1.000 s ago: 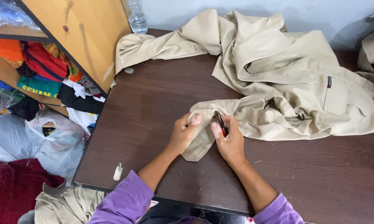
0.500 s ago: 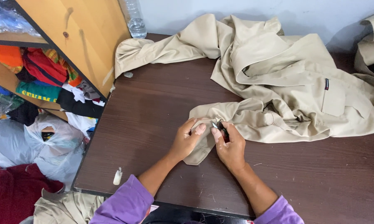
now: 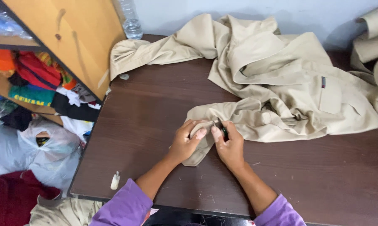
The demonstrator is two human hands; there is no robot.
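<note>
A crumpled beige garment lies spread over the far half of a dark brown table. One end of it reaches toward me. My left hand pinches that end of the cloth between thumb and fingers. Close beside it, my right hand holds a small dark tool against the same bit of fabric. The tool is mostly hidden by my fingers. Both arms wear purple sleeves.
A clear plastic bottle stands at the table's far left corner beside a wooden shelf unit stuffed with colourful clothes. Plastic bags and a red cloth lie on the floor at left. Rolled beige fabric sits far right. A white scrap lies near the front edge.
My hands have stayed together on the garment's end. The view has shifted slightly, and my fingers have pulled the fabric fold a little tighter.
</note>
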